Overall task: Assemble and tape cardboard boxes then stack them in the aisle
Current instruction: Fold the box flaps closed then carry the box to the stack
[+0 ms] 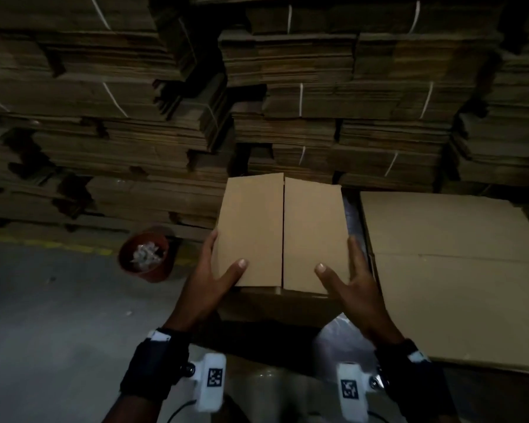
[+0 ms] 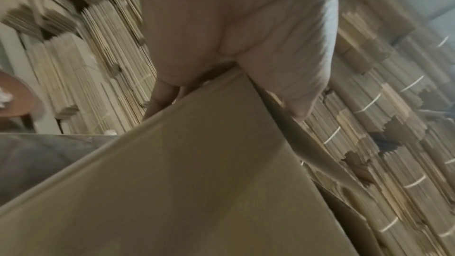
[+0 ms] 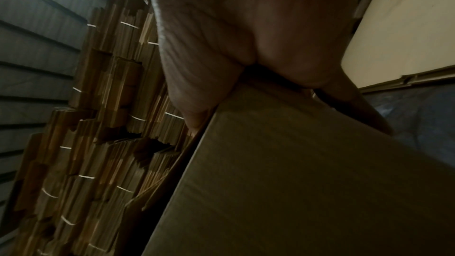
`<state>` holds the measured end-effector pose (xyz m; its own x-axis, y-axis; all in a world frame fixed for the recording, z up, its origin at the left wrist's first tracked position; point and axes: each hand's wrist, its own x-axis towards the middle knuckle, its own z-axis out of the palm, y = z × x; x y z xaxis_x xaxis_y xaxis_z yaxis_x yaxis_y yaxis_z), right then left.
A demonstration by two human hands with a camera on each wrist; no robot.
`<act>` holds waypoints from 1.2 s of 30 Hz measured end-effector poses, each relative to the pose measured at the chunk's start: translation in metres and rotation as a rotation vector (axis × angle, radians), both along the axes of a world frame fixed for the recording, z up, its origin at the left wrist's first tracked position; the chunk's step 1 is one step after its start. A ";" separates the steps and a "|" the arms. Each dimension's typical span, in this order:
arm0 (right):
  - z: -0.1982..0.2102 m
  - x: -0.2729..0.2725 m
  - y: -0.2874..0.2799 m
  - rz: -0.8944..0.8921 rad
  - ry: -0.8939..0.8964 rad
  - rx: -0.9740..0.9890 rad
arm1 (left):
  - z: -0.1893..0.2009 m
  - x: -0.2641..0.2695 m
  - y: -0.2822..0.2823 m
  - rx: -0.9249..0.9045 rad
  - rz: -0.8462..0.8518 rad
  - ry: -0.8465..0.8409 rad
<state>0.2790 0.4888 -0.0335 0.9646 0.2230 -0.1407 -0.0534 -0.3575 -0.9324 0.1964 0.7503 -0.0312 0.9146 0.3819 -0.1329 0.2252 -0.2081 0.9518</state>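
A brown cardboard box (image 1: pixel 281 233) stands in front of me in the head view, its two top flaps folded down and meeting at a bare centre seam with no tape visible on it. My left hand (image 1: pixel 226 250) holds its near left corner, with the thumb flat on the left flap and straight fingers along the side. My right hand (image 1: pixel 336 253) mirrors it on the near right corner. In the left wrist view the box (image 2: pixel 197 163) edge sits between the thumb and fingers of my left hand (image 2: pixel 234 26). The right wrist view shows the box (image 3: pixel 295 163) the same way under my right hand (image 3: pixel 246 26).
Tall stacks of flattened, strapped cartons (image 1: pixel 135 117) form a wall right behind the box. A large flat cardboard sheet (image 1: pixel 455 254) lies to the right. A red bucket (image 1: pixel 144 254) with crumpled white scraps stands on the grey floor (image 1: pixel 43 331) at left.
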 end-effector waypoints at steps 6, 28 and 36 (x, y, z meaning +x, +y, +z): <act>-0.009 0.032 0.023 -0.047 -0.013 0.014 | -0.006 0.039 0.017 -0.014 0.020 0.025; -0.010 0.042 0.058 -0.250 -0.170 0.117 | -0.021 0.098 0.099 -0.022 -0.197 0.058; 0.000 0.026 0.035 -0.938 -0.284 0.006 | -0.028 0.073 0.106 0.085 0.490 -0.298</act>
